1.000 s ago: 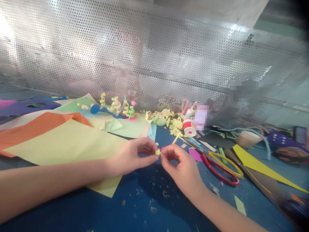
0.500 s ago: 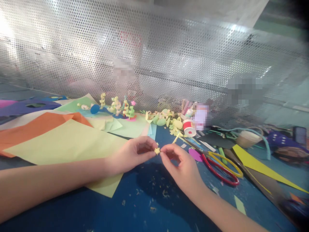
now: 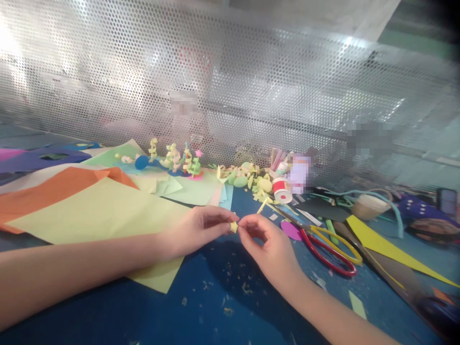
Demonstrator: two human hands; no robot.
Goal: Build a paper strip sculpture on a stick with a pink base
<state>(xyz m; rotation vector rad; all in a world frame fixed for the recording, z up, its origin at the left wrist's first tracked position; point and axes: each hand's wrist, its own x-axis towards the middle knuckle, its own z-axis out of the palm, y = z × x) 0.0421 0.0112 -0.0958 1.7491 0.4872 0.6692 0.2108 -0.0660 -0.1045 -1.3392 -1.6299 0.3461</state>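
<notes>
Two bare hands meet above a blue tabletop. The left hand and right hand each pinch a tiny yellow star between thumb and fingertips, their grip closed tight on it, just above the surface. Yellow paper lies under the left wrist. Scissors rest near the right hand. Open blue surface lies in front; a mesh wall closes the far edge.

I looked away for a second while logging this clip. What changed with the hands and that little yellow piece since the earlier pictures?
Very little. The left hand and right hand still pinch the small yellow star between them; the fingertips have closed in, hiding more of it. The scissors and the yellow-green sheet lie as before.
</notes>
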